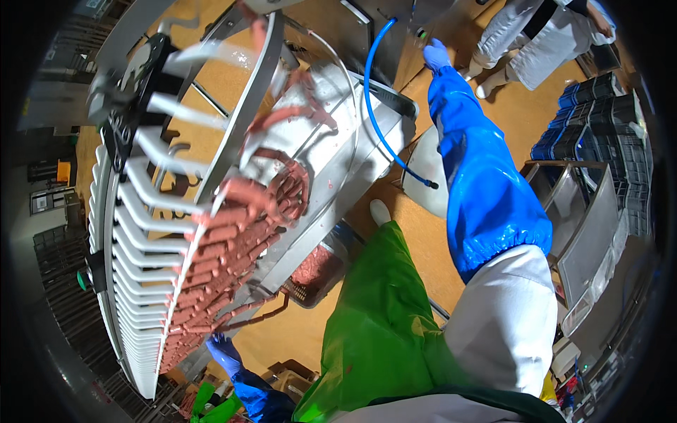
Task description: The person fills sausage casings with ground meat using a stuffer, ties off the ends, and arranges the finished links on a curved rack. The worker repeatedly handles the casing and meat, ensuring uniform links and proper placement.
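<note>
My right hand (436,56), in a blue glove and sleeve, reaches to the top centre near a small green-and-black fitting (422,34); its fingers are curled, their contents unclear. My left hand (224,352), also gloved, is low at left with fingers apart, beside the hanging links of pink sausage (233,236). These links hang along a long rack of white hooks (144,250) on a metal conveyor, partly blurred at the top. Beside it are a steel tray (374,134), a curved blue hose (368,77) and a crate holding pink meat (314,271).
Another person (532,42) in white trousers and boots stands at top right. Stacked dark crates (592,134) and a steel cart (582,225) line the right. A pale rounded object (423,197) stands on the orange floor (402,261) beside my green apron (367,324) and white boot (379,210).
</note>
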Tool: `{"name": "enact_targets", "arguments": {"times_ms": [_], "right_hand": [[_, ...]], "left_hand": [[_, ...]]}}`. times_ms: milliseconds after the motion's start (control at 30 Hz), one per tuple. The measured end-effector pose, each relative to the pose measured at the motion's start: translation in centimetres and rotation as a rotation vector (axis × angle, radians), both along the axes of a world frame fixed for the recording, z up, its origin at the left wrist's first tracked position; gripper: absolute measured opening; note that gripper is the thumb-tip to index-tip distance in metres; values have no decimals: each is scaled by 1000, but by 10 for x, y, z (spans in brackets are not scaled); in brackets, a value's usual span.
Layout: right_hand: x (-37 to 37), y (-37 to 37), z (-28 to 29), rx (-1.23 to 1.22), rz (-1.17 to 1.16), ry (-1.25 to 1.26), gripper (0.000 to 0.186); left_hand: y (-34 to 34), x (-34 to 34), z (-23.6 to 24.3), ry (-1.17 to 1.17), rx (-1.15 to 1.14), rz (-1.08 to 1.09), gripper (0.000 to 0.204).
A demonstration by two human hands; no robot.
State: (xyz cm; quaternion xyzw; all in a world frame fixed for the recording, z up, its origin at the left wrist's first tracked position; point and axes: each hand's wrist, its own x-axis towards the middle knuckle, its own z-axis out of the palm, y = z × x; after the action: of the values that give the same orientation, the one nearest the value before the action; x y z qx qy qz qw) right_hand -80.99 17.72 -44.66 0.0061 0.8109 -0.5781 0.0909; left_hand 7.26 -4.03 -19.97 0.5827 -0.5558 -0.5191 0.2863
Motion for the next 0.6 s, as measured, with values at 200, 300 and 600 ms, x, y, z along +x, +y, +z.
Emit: {"name": "enact_targets", "arguments": {"times_ms": [200, 300, 600], "right_hand": [[57, 58, 0, 52, 346, 83, 40], [139, 55, 96, -174, 221, 28, 28], [331, -113, 375, -367, 909, 622, 23]], "left_hand": [[21, 27, -19, -422, -160, 345, 57], [21, 35, -32, 53, -168, 428, 55], [-7, 55, -60, 517, -37, 565, 17]]}}
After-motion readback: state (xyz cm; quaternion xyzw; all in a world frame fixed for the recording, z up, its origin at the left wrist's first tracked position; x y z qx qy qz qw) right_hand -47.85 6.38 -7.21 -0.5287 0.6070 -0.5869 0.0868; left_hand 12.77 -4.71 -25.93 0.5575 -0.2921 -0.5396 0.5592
